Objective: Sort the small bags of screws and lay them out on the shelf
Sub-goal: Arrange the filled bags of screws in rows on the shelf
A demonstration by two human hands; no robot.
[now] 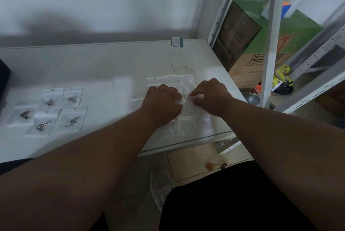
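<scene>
I have both hands down on the white shelf (pixel 112 66), working the right-hand group of clear bags (pixel 187 81), which lie in rows near the shelf's right edge. My left hand (pixel 162 103) lies over the middle of that group with fingers curled down on the plastic; whether it actually holds a bag I cannot tell. My right hand (pixel 211 96) pinches the bag between the hands (pixel 188 103) with fingertips and thumb. Well apart to the left sits the other group, five bags with metal screws (pixel 54 111) showing inside, roughly in two rows.

I judge these bags very light, limp and slick, likely to slide on the smooth shelf and cling to one another. The screws make a hard lump, so I would take each bag by its flat top strip and lay it down without dragging its neighbours
</scene>
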